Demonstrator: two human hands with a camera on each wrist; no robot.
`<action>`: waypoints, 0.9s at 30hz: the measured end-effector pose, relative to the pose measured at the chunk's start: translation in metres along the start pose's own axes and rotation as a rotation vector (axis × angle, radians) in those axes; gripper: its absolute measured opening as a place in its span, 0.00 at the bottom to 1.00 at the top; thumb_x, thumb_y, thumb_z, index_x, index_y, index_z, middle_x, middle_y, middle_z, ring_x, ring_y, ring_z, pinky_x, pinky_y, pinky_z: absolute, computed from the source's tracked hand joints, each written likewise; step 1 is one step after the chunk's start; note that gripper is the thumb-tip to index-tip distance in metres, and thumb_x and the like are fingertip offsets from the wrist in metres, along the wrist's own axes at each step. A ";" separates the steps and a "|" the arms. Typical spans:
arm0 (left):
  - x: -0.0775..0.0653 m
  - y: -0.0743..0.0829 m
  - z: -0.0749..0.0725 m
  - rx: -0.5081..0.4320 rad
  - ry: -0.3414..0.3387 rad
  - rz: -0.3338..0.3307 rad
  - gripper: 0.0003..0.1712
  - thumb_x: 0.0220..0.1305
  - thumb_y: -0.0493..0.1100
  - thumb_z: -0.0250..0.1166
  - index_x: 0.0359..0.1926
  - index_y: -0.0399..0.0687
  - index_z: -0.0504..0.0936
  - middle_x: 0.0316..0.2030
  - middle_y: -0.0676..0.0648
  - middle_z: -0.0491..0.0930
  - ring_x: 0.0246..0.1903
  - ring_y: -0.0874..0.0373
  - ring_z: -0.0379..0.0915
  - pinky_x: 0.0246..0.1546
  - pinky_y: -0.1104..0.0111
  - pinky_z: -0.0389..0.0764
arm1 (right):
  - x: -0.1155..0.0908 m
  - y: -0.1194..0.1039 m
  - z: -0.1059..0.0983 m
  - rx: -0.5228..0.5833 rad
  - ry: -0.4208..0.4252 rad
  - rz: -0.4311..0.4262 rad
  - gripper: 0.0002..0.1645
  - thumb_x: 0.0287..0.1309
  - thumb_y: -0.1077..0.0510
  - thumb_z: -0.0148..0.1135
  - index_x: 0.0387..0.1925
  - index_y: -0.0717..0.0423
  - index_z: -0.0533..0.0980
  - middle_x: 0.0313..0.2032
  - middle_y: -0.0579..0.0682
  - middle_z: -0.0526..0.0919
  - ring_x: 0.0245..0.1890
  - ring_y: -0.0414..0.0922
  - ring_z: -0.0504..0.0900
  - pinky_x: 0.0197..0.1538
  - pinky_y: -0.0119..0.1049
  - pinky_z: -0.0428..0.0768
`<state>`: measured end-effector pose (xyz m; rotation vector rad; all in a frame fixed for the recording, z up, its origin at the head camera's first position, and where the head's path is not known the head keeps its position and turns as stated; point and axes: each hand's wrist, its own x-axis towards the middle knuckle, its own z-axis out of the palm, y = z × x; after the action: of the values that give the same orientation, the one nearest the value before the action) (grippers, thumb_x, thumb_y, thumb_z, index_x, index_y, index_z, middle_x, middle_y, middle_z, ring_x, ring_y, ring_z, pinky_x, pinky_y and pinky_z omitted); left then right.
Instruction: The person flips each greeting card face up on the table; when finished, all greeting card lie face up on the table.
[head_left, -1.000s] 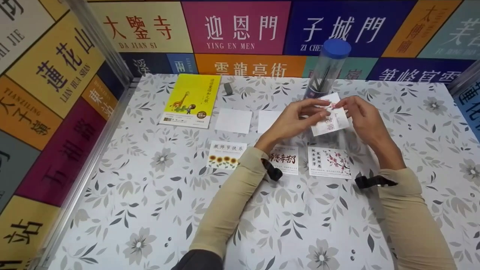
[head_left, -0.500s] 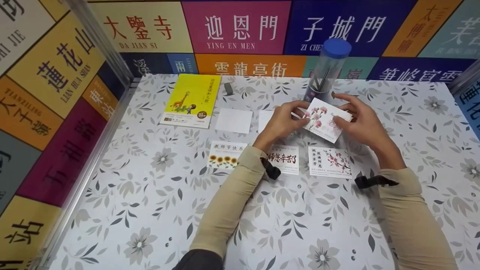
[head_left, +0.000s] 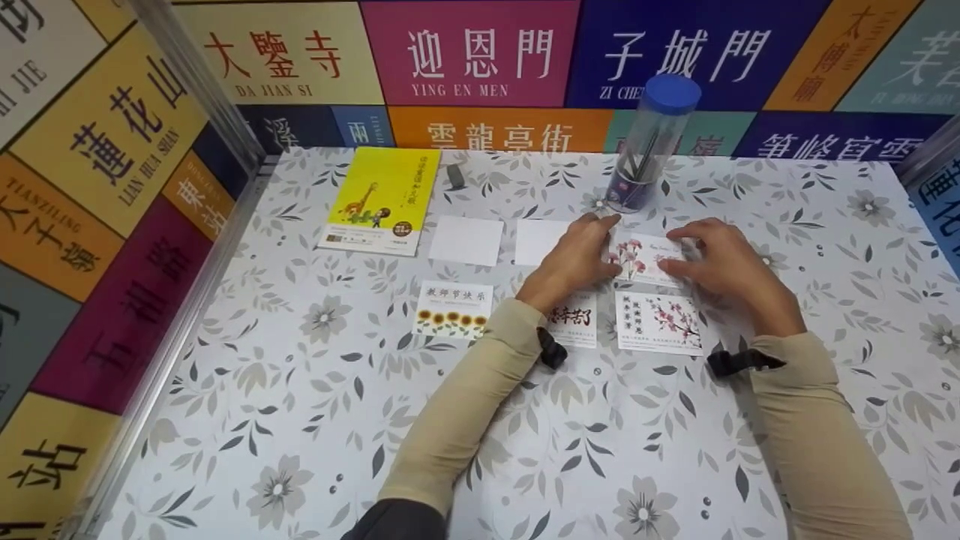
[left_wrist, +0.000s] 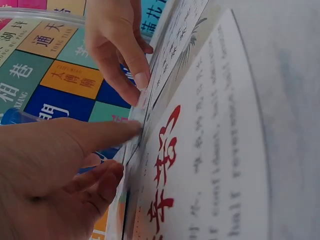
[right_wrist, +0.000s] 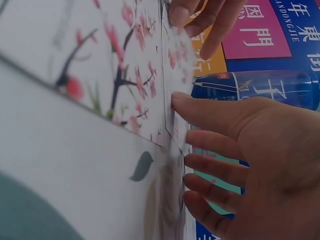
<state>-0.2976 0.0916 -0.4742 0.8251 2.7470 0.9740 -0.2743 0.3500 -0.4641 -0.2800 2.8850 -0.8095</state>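
Observation:
A white card with pink carnations [head_left: 636, 259] lies flat on the table, just beyond a plum-blossom card [head_left: 660, 322]. My left hand [head_left: 574, 259] is at its left edge, index finger stretched forward and thumb near the card. At the right side, my right hand [head_left: 727, 262] has its thumb resting on the card's face and its other fingers loosely extended, as the right wrist view shows. Under my left forearm, a card with red lettering [left_wrist: 165, 155] is partly covered. A sunflower card [head_left: 453, 309] lies further left. Neither hand appears to grip anything.
Two blank white cards, one left [head_left: 466, 241] and one partly behind my left hand [head_left: 534, 241], lie in the far row. A yellow book [head_left: 382, 199], a grey eraser-like block [head_left: 456, 176] and a clear blue-lidded tube [head_left: 652, 142] holding pencils stand or lie near the lettered back wall.
Held up and turned between both hands earlier, the carnation card has come down onto the table and been squared above the plum-blossom card. Both hands lowered with it and their hold loosened.

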 end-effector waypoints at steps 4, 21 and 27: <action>-0.001 0.002 0.002 0.086 -0.044 0.077 0.27 0.68 0.42 0.75 0.67 0.47 0.86 0.54 0.44 0.83 0.52 0.56 0.77 0.56 0.69 0.80 | -0.001 0.003 -0.001 -0.004 -0.010 -0.002 0.36 0.69 0.49 0.74 0.72 0.60 0.77 0.73 0.71 0.71 0.71 0.73 0.67 0.75 0.72 0.63; -0.008 -0.001 -0.008 0.162 -0.098 0.087 0.23 0.75 0.50 0.69 0.68 0.57 0.85 0.61 0.49 0.80 0.61 0.53 0.74 0.64 0.66 0.77 | -0.002 0.000 0.000 -0.040 -0.077 0.056 0.46 0.67 0.36 0.73 0.78 0.49 0.71 0.80 0.71 0.60 0.76 0.76 0.56 0.75 0.77 0.58; -0.017 -0.020 -0.031 0.113 -0.034 0.053 0.23 0.76 0.50 0.68 0.67 0.54 0.85 0.64 0.48 0.81 0.66 0.51 0.74 0.70 0.64 0.76 | -0.001 -0.001 -0.002 -0.025 -0.030 0.015 0.42 0.71 0.41 0.71 0.77 0.55 0.72 0.77 0.73 0.64 0.74 0.76 0.61 0.73 0.75 0.61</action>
<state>-0.3010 0.0522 -0.4635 0.9275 2.7859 0.8122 -0.2732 0.3502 -0.4620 -0.2707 2.8675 -0.7608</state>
